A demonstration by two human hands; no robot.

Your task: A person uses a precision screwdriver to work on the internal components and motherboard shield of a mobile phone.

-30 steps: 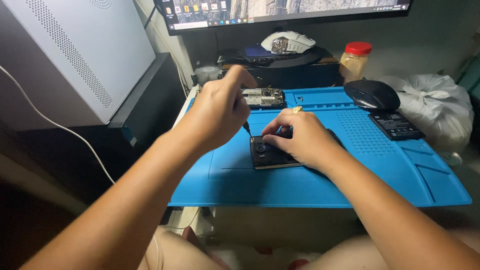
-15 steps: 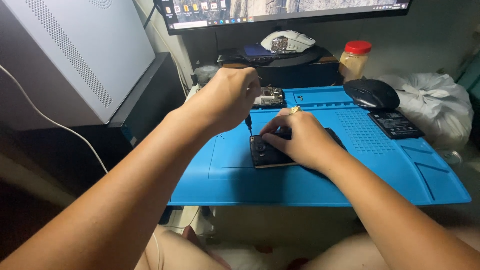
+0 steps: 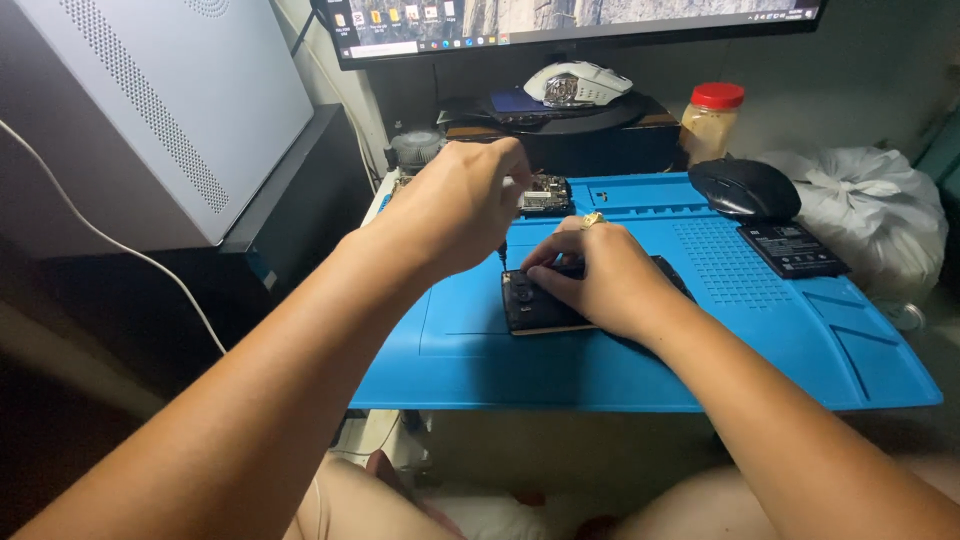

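Observation:
A dark opened phone (image 3: 530, 308) lies on the blue work mat (image 3: 760, 330). My right hand (image 3: 600, 280), a ring on one finger, presses down on the phone and covers most of it. Above the phone's left end, my left hand (image 3: 460, 205) is closed around a thin screwdriver (image 3: 501, 256), whose dark tip points down at the phone's upper left corner. Most of the tool is hidden inside my fist.
A small circuit part (image 3: 545, 193) lies at the mat's far edge. A black mouse (image 3: 745, 188) and a flat black battery (image 3: 793, 249) sit on the right. Behind are a jar (image 3: 711, 122), a white mouse (image 3: 577, 84), a monitor (image 3: 570, 20), a white bag (image 3: 870, 210); a computer case (image 3: 170, 110) stands left.
My left hand with the screwdriver rose slightly and shifted a little. My right hand stayed pressed on the phone.

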